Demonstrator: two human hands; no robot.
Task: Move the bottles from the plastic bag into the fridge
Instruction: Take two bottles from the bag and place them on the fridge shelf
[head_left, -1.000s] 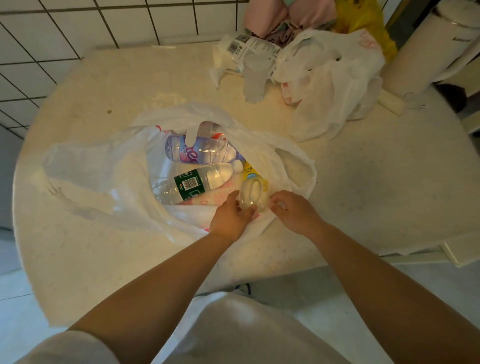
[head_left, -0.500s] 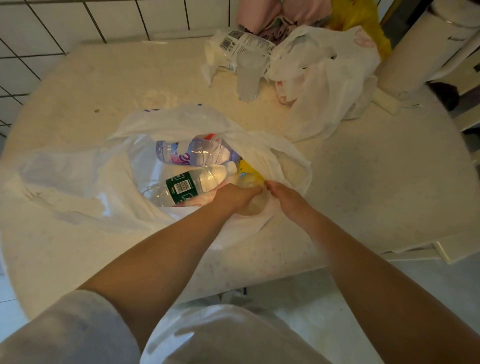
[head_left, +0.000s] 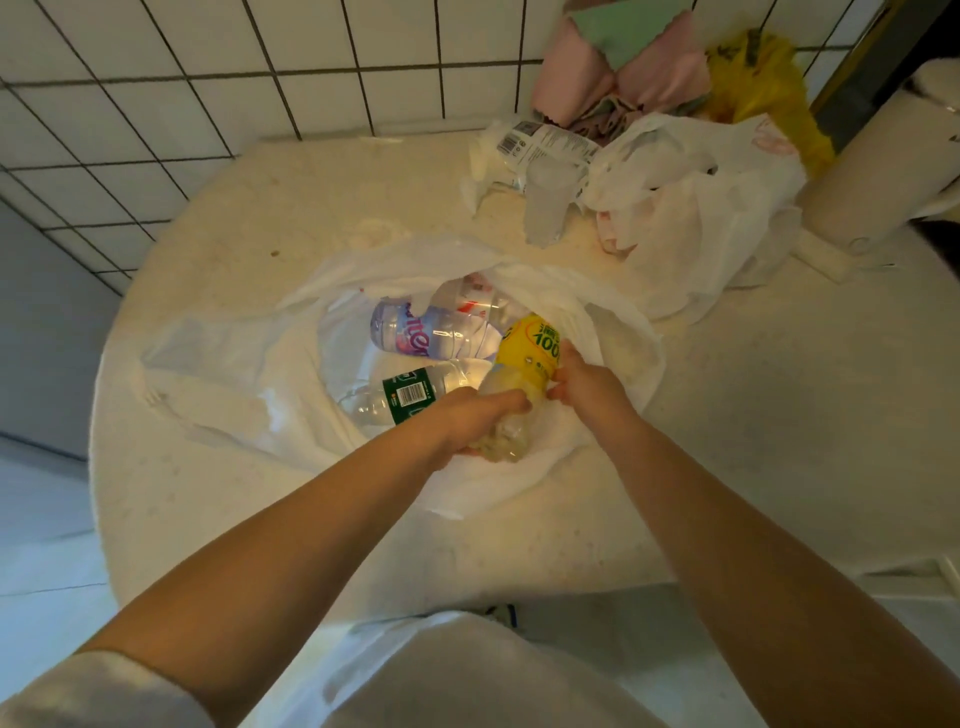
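An open white plastic bag (head_left: 228, 364) lies on the round table (head_left: 779, 415). Inside it lie a clear bottle with a pink label (head_left: 421, 332) and a clear bottle with a green label (head_left: 405, 397). A yellow-labelled bottle (head_left: 527, 358) is partly out of the bag, tilted with its base toward me. My left hand (head_left: 475, 421) grips its lower clear part. My right hand (head_left: 584, 387) holds the bottle at the edge of the yellow label. The fridge is not in view.
A second crumpled white bag (head_left: 696, 208) and a clear plastic cup (head_left: 548, 202) sit at the table's back right. A paper-towel roll (head_left: 878, 171) stands at the far right. Pink and yellow cloths (head_left: 623, 78) hang against the tiled wall (head_left: 208, 78).
Both hands have closed on the yellow-labelled bottle and drawn it up out of the bag; more of its yellow label shows now. The other bottles lie where they were.
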